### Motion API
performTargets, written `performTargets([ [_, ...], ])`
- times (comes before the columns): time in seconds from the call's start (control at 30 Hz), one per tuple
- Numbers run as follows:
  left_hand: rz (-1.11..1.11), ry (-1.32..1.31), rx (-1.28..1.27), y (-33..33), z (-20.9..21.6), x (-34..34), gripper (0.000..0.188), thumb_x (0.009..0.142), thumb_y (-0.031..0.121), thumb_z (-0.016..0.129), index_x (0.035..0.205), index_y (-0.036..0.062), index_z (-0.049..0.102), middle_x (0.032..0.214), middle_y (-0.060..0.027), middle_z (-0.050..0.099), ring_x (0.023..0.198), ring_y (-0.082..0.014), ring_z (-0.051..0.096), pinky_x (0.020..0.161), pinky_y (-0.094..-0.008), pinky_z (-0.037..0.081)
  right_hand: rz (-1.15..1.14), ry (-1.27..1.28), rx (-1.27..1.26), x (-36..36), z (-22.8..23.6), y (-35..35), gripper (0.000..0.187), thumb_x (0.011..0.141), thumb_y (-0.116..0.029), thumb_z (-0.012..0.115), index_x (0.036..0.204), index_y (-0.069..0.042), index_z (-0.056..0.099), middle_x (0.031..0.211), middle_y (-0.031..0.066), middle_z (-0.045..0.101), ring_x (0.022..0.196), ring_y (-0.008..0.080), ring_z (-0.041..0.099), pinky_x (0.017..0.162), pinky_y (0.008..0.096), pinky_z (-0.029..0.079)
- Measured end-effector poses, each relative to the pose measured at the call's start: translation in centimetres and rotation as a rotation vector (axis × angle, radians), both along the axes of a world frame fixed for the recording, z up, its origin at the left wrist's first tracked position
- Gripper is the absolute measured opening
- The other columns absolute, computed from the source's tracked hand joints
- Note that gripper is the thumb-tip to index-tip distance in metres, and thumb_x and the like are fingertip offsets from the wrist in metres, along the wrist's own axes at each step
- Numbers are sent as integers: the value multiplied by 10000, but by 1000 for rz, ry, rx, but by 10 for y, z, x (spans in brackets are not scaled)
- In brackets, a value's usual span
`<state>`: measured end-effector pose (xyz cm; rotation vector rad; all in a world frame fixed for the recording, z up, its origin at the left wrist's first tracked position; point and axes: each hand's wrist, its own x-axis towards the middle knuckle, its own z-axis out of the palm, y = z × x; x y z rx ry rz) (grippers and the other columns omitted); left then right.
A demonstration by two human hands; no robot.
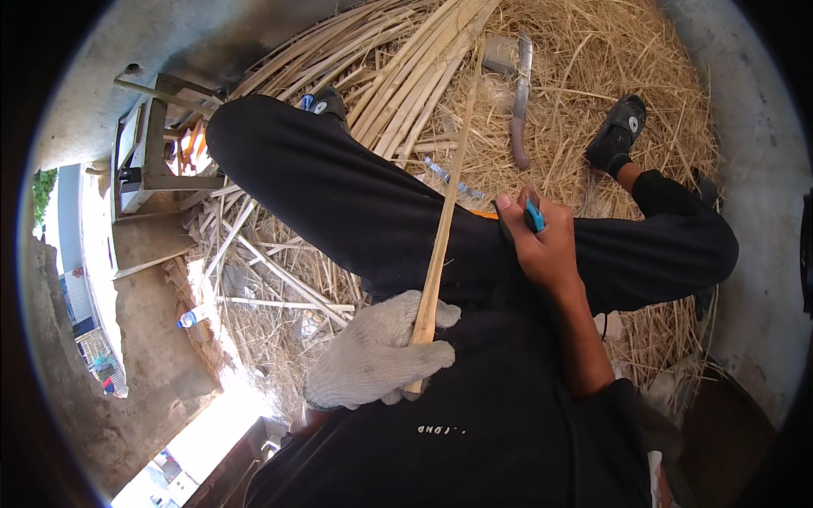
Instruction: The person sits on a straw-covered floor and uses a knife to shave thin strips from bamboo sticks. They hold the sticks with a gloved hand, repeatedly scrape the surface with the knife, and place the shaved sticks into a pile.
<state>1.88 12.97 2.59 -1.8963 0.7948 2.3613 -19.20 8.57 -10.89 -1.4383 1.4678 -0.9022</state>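
My left hand (381, 351), in a pale knitted glove, is closed round the lower end of a long split bamboo strip (444, 233). The strip rises from the glove across my lap and narrows toward the far side. My bare right hand (546, 245) grips a small knife (533, 215) with a blue and black handle, to the right of the strip and apart from it. Its blade is short and hard to make out. Beyond that hand, a machete (521, 102) with a brown handle lies on the shavings.
Long bamboo strips (415, 76) are piled at the far left of centre. Thin shavings (627, 51) cover the floor round my sandalled feet. A crushed plastic bottle (453, 179) lies between my legs. A wooden frame (161, 161) stands at left, and a concrete wall (754, 169) at right.
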Motion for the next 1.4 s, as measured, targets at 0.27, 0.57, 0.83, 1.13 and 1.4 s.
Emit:
performTargets([
  [0.27,111,-144,-41,18,-5,-8,265,872,127,654,1075,-32,589,641,-57,565,478,-100,554,371,-223,381,514,-185,-309,17,10,32,198,802,-61,674,926,-32,522,735,117,562,602,289,605,532,376,452],
  [0.57,144,-101,-4,-1,4,-11,188,852,140,652,944,-14,596,585,-40,549,454,-104,540,385,-230,388,633,-16,-220,21,7,43,233,753,-132,699,783,-48,484,602,111,549,535,330,583,478,425,452],
  [0.83,40,223,-118,30,-13,14,92,785,41,647,754,28,561,601,-47,542,520,-117,534,473,-264,414,613,-29,-199,20,6,46,250,796,-165,717,743,-52,500,578,109,561,494,323,574,455,420,438],
  [1.13,116,79,-40,7,-4,-15,191,829,84,586,696,72,450,540,-27,457,466,-111,434,430,-264,300,341,121,-271,36,-8,38,254,811,-170,727,745,-33,522,587,155,588,512,352,605,476,443,457],
  [1.4,356,374,77,15,-15,-2,185,829,59,588,695,68,460,556,-33,458,465,-115,440,421,-262,296,370,52,-212,4,24,15,274,825,-162,726,708,-39,511,540,154,552,500,358,598,463,431,450],
])
